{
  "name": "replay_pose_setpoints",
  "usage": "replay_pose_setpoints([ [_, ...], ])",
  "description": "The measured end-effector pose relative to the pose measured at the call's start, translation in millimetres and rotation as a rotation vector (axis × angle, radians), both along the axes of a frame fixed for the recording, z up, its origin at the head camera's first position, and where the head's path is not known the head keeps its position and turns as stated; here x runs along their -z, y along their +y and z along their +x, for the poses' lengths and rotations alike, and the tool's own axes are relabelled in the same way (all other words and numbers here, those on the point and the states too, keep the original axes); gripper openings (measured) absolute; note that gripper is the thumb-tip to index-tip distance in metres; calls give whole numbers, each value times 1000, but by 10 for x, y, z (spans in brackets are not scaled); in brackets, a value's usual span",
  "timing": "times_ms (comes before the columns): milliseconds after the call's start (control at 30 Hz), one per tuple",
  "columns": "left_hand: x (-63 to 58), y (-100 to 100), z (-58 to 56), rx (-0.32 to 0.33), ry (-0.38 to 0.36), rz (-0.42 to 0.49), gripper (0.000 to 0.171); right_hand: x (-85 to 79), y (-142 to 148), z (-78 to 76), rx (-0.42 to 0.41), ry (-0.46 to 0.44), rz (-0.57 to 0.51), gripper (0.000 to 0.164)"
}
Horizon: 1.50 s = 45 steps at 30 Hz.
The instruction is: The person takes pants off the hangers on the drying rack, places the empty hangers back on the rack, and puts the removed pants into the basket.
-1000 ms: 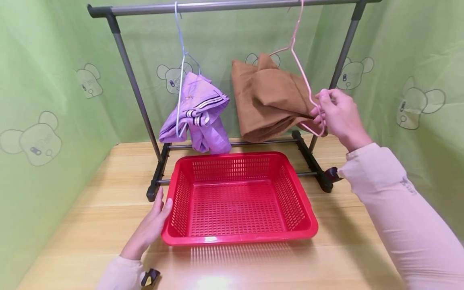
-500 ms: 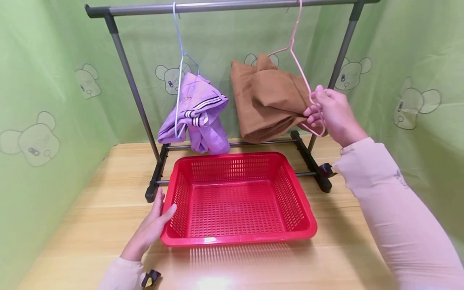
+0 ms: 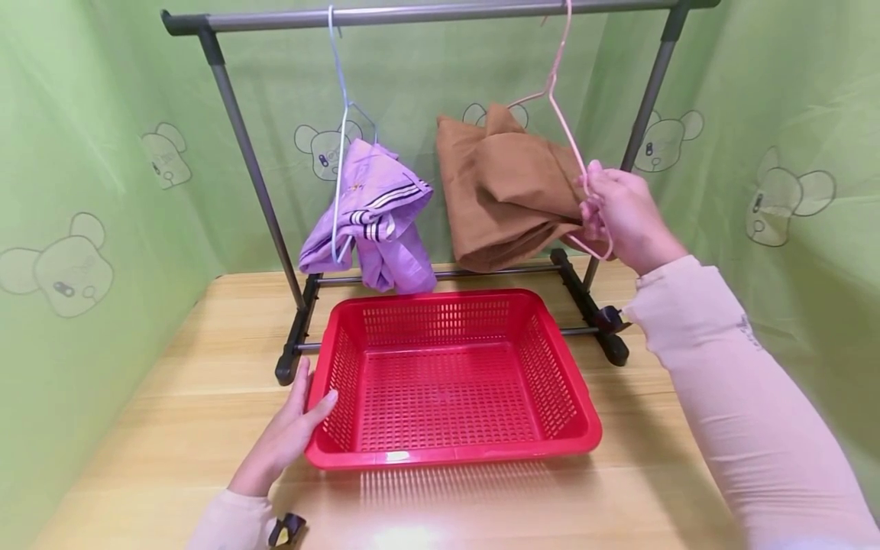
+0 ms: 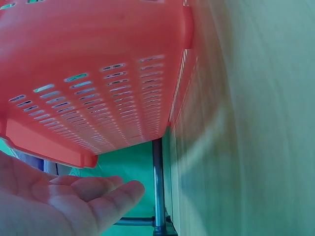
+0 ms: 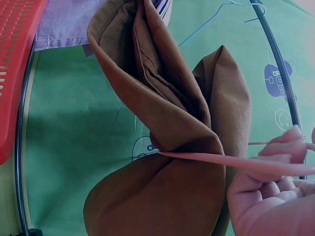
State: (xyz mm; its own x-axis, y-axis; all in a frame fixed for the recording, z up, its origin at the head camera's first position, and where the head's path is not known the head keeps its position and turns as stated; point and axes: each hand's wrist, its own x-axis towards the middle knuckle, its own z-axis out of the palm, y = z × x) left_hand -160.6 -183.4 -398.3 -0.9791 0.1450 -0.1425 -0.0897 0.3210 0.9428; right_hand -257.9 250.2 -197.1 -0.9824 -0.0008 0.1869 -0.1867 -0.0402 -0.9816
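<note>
At the right end of the rack, brown folded cloth (image 3: 512,179) hangs over a pink hanger (image 3: 565,126). My right hand (image 3: 629,218) holds the hanger's right side, its fingers bent around the thin wire. In the right wrist view the hanger's lower bar runs through the fold, beside the curled fingers (image 5: 246,189). A red plastic basket (image 3: 454,457) stands on the table below. Along its left wall rests my left hand (image 3: 282,439), fingers straight and thumb over the rim. The left wrist view shows those extended fingers (image 4: 120,199) beneath the basket's rim.
Left of the brown cloth, a purple garment with striped trim (image 3: 385,210) hangs on a light blue hanger (image 3: 341,130). Behind the basket stands the metal rack (image 3: 241,137) on black feet (image 3: 292,344). Green curtains (image 3: 82,168) enclose the wooden table (image 3: 172,397).
My right hand has shifted slightly left along with the right side of the pink hanger. The left thumb has come over the basket's rim. The basket and purple garment stay in place.
</note>
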Motion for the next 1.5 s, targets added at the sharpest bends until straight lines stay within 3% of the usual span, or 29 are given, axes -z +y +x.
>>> replay_pose_setpoints([
  [567,-7,19,-13,-9,-6,70,82,-23,-30,-49,-39,1,-104,34],
  [1067,-15,29,-26,4,-17,114,80,-11,-10,-63,31,41,-47,28],
  [1500,41,40,-9,5,-60,223,70,-43,-17,-22,80,85,-22,29],
])
